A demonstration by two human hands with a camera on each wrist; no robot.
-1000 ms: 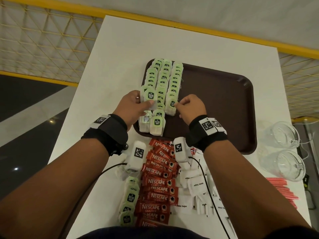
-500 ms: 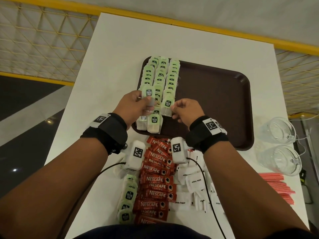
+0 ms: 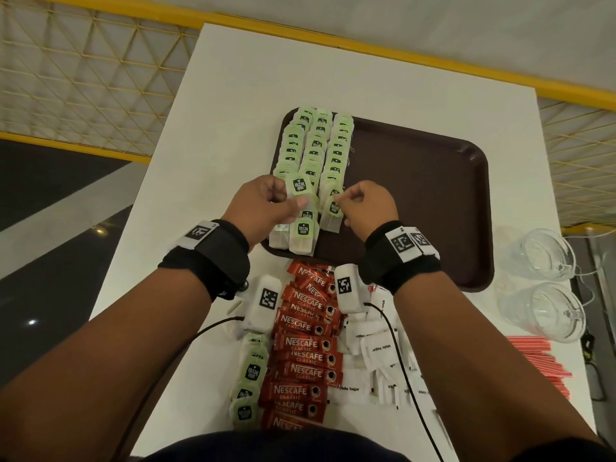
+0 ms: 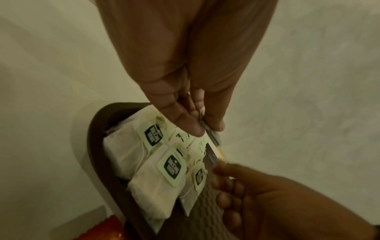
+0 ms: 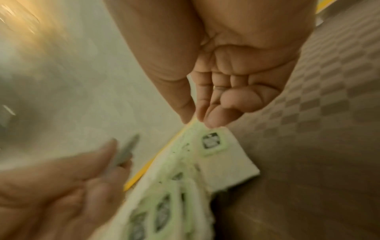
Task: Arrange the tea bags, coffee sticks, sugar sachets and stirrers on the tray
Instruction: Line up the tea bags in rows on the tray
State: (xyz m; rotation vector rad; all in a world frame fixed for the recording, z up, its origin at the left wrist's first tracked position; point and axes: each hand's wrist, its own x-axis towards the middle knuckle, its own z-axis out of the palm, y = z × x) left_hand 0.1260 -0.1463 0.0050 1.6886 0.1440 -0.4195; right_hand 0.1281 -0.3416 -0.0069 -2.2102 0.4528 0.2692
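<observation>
A white worktop [image 3: 233, 105] stands against a yellow rail [image 3: 366, 51], with yellow mesh fencing [image 3: 83, 78] to either side of it and a dark, glossy floor [image 3: 50, 211] off to the left. On the worktop lies a dark brown tray [image 3: 433, 195] with a chequered texture. Its left end carries three rows of overlapping tea bags [image 3: 315, 151] with green tags.

The left hand [image 3: 263, 205] pinches one tea bag [image 3: 300, 190] between thumb and fingers, lifted just over the near end of the rows. The right hand [image 3: 366, 208], its fingers curled, pinches the top of the nearest bag [image 3: 333, 211] of the right row, which lies on the tray.

Nearer the person, off the tray, lie more tea bags [image 3: 250, 378], a column of red coffee sticks [image 3: 306, 348] and a loose heap of white sugar sachets [image 3: 376, 355]. To the right of the tray stand two clear glass mugs [image 3: 540, 281], with red stirrers [image 3: 540, 361] lying beside them.
</observation>
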